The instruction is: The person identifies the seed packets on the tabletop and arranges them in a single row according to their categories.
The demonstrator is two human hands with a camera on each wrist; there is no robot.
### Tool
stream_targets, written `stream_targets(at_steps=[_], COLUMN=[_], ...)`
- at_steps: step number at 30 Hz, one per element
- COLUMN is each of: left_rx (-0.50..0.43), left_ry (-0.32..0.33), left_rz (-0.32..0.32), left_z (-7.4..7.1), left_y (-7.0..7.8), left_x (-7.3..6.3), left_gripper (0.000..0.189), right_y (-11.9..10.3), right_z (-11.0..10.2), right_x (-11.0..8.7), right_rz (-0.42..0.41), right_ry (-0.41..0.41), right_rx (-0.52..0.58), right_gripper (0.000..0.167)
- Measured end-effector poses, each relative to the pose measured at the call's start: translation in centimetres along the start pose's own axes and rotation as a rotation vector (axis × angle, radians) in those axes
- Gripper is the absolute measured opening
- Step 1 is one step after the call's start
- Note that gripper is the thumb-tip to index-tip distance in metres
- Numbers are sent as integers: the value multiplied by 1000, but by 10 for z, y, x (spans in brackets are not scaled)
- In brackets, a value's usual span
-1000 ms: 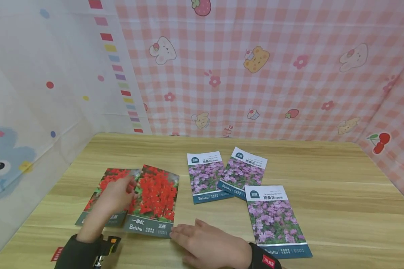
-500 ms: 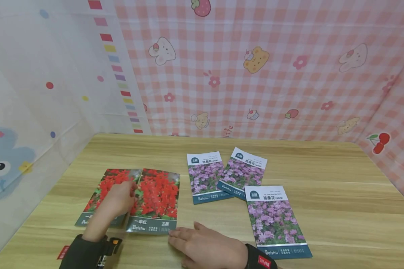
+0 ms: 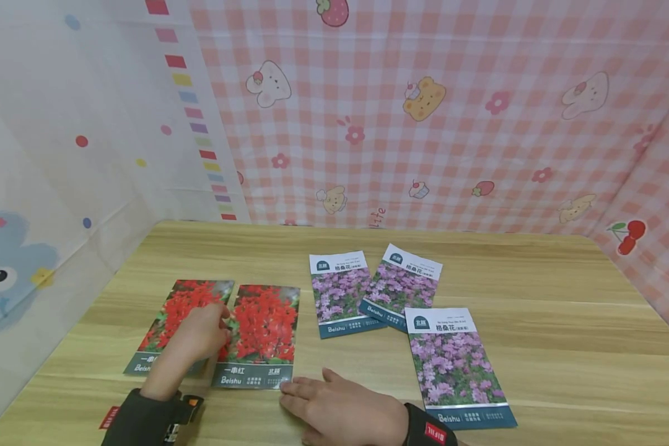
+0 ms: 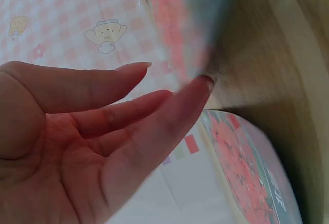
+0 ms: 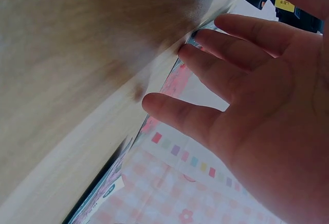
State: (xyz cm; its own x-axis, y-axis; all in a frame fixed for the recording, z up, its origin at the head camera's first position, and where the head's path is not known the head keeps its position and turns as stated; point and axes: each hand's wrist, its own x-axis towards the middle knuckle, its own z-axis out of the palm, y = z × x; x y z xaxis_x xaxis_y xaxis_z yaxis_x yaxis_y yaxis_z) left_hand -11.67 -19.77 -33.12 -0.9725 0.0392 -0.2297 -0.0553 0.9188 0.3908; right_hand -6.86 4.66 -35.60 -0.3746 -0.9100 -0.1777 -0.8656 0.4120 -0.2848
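Two seed packets with red flowers lie side by side on the table's left half. My left hand (image 3: 201,334) reaches over the left red packet (image 3: 181,306), hiding part of it. Its fingertips touch the left edge of the right red packet (image 3: 264,325). Thumb and fingers stand apart in the left wrist view, where the nearer packet (image 4: 172,23) is blurred. My right hand (image 3: 345,409) lies low with straight fingers, the fingertips at that packet's lower right corner. In the right wrist view its palm (image 5: 272,100) shows, gripping nothing.
Three purple-flower seed packets lie to the right: one at the back (image 3: 342,294), one tilted and slightly overlapping it (image 3: 404,288), one nearer the front (image 3: 457,368). Patterned cloth (image 3: 451,142) stands behind the wooden table (image 3: 563,297).
The right red packet has turned straighter and shifted slightly right, its raised top coming down. A narrow gap now separates the two red packets at the top. Both hands have moved only a little.
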Motion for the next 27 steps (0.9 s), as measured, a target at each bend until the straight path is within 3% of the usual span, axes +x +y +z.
stream_targets(at_steps=[10,18,22,27], left_rx=[49,36,61,89], left_ry=[-26,-202,-263,-281], left_rz=[90,216,226,209], left_z=[3,14,18,21], left_y=[6,23,28,30], left_x=[-5,-16,-18,-17], left_gripper=[40,56,59,58], right_y=[2,2,1,1], right_z=[1,1,1,0], right_x=[1,0,0,1], right_rz=[-6,-12,-10,-8], right_ry=[-18,-19,-19,-20], right_rx=[2,-21,-8,-14], right_gripper=[50,50,50,51])
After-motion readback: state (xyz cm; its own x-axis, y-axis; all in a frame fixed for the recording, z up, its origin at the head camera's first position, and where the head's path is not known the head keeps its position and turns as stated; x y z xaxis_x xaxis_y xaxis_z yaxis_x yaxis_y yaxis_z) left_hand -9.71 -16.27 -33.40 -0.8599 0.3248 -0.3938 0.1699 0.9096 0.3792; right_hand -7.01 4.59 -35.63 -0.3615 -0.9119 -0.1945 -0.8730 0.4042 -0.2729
